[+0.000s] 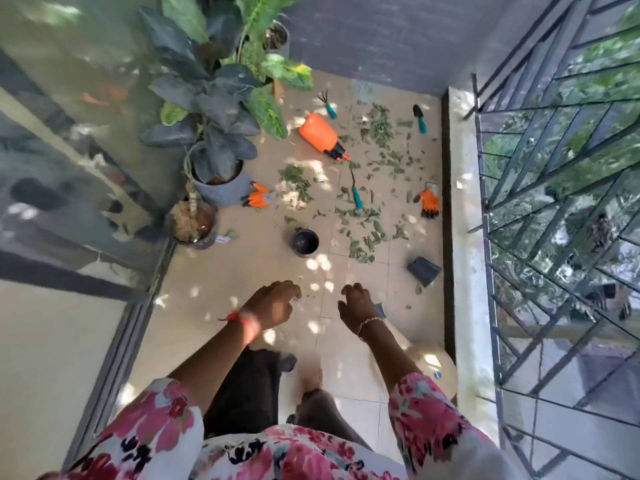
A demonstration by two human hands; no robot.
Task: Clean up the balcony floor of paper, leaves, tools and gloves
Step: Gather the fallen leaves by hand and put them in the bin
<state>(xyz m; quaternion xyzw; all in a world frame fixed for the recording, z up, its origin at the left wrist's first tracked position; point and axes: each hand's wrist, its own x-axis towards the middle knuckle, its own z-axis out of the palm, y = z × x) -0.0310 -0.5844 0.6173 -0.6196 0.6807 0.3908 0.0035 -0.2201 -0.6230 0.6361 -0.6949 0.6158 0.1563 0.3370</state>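
Note:
Green leaves [363, 216] lie scattered over the beige tiled balcony floor [242, 271]. Among them are an orange spray bottle [320, 135] on its side, a small rake [327, 103], a trowel [419, 117] and a teal-handled weeder [356, 194]. One orange glove [258, 196] lies by the grey plant pot, another orange glove [430, 202] near the right kerb. My left hand [272, 304] and my right hand [356, 304] hang above the near floor with loosely curled fingers, holding nothing.
A small black pot [305, 241] stands mid-floor and a dark folded bag [423, 270] lies near the kerb. Potted plants [221, 183] crowd the left side beside the glass door. A raised kerb [465, 237] and metal grille [554, 168] bound the right.

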